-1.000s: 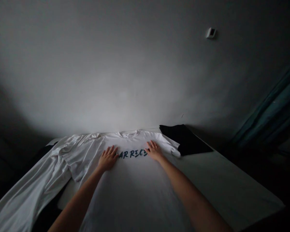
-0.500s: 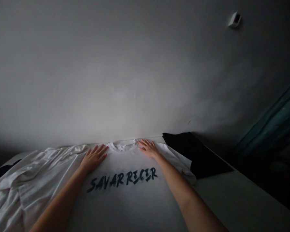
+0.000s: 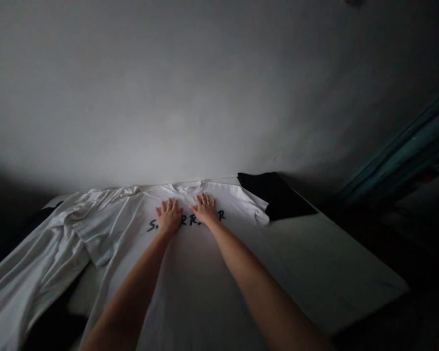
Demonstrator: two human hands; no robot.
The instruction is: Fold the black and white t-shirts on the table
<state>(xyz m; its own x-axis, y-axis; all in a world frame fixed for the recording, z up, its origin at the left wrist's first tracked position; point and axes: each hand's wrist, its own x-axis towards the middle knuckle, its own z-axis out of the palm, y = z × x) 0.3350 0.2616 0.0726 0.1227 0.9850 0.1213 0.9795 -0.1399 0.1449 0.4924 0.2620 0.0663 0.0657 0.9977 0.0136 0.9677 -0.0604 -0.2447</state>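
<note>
A white T-shirt [image 3: 201, 263] with dark lettering across its chest lies spread on a pale table, its neckline toward the wall. Flat on the chest, over the left part of the lettering, rests my left hand [image 3: 169, 216], fingers spread. My right hand [image 3: 205, 208] lies just beside it with its fingers apart, covering letters right of the middle. Neither hand grips the cloth. The two hands do not touch each other.
Rumpled white cloth [image 3: 66, 234] lies left of the shirt. A folded black cloth [image 3: 278, 195] is at the back right of the table [image 3: 325, 263]. Behind stands a grey wall [image 3: 175, 97]; teal fabric [image 3: 398, 146] hangs at the right.
Both hands have moved from beside the neckline down onto the lettering and closer together. The view has tilted down, showing more of the table at the right.
</note>
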